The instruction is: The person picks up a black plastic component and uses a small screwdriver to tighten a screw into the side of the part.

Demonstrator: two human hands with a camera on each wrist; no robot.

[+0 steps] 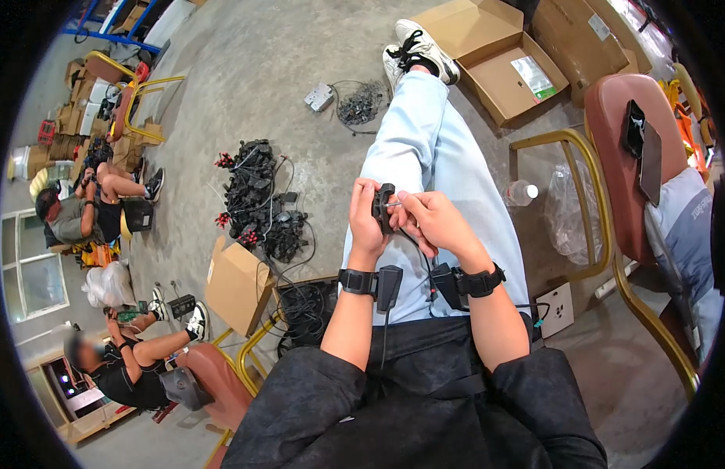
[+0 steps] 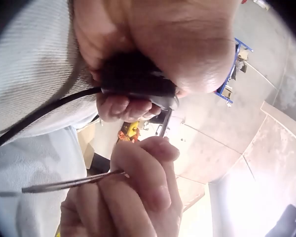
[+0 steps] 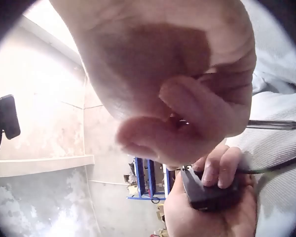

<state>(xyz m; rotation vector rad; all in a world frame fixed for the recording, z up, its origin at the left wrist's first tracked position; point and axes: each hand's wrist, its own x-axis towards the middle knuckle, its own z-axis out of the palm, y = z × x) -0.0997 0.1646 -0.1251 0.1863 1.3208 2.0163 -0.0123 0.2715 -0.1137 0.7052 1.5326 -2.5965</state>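
Fingers [image 2: 123, 106] of the left hand [image 1: 366, 219] curl round a small black device [image 1: 384, 207] and grip it over the crossed leg [image 1: 425, 148], above the lap. A black cable [image 2: 39, 114] runs from the device down across the pale trousers. The right hand [image 1: 434, 223], close beside the left, pinches a thin metal tool [image 2: 71, 183] between thumb and curled fingers, with the tip pointing at the device. On the concrete floor [image 1: 245, 70] to the left lies a pile of black parts [image 1: 257, 199]. An open cardboard box [image 1: 495, 66] sits just beyond the shoe [image 1: 421, 47].
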